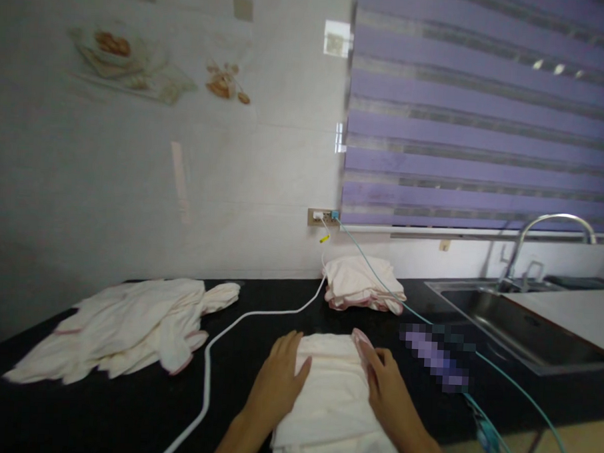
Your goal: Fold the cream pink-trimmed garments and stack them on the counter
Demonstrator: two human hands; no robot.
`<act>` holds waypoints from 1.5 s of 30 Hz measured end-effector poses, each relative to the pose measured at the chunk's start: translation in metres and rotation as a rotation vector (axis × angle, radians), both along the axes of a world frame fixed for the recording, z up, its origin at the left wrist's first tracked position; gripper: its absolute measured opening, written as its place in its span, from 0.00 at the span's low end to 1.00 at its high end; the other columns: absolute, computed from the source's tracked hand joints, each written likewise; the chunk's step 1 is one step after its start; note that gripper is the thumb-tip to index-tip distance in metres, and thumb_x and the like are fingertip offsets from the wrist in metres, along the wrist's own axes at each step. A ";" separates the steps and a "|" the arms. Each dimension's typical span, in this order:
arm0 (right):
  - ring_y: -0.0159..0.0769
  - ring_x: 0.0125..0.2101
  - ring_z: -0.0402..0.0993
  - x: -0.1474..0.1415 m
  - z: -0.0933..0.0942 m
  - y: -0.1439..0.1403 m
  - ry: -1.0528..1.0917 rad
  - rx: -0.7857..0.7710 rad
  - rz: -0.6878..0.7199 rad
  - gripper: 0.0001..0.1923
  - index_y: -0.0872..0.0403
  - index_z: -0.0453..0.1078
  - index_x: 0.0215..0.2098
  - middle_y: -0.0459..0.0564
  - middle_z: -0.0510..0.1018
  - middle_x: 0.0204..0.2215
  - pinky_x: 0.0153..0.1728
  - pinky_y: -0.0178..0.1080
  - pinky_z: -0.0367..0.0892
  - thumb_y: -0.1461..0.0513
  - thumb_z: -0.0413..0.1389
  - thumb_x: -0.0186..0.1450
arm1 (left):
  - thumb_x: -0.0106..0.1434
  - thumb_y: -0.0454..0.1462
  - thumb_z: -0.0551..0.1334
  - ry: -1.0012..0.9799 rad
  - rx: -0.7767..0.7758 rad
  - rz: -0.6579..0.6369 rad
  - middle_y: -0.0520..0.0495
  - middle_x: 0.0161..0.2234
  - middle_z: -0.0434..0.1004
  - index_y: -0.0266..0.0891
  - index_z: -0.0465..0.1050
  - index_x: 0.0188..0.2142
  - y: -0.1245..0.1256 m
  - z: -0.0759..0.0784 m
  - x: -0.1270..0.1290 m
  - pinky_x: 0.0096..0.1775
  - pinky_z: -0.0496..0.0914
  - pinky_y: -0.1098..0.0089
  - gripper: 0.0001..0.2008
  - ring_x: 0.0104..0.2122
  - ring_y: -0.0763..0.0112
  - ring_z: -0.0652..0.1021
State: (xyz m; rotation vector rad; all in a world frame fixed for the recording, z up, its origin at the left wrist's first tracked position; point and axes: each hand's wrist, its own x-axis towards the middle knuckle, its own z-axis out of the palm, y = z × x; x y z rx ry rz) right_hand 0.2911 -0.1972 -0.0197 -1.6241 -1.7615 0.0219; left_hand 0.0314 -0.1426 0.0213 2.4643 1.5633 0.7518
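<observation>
In the head view we see both hands resting on a cream cloth (332, 395) that lies at the near edge of the black counter (258, 305) and drapes over it toward us. The left hand (278, 379) lies flat on the cloth's left side, fingers (289, 349) spread and gripping nothing. The right hand (388, 387) presses on the right side; its fingers (371, 363) curl at a pink-trimmed fold, though we cannot tell whether they pinch it. A white cable (217, 343) runs just left of the cloth. Well to the left lies a loose heap of cloths (127, 329); behind, near the wall, sits a folded pile (362, 282). A sink (513, 322) is at the right.
</observation>
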 end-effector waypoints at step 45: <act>0.36 0.71 0.53 0.061 0.022 -0.037 0.089 -0.222 0.402 0.34 0.43 0.59 0.72 0.47 0.56 0.73 0.71 0.50 0.51 0.69 0.42 0.70 | 0.71 0.29 0.48 0.035 0.028 -0.533 0.50 0.73 0.53 0.52 0.56 0.72 0.007 -0.023 -0.075 0.70 0.55 0.54 0.33 0.71 0.63 0.58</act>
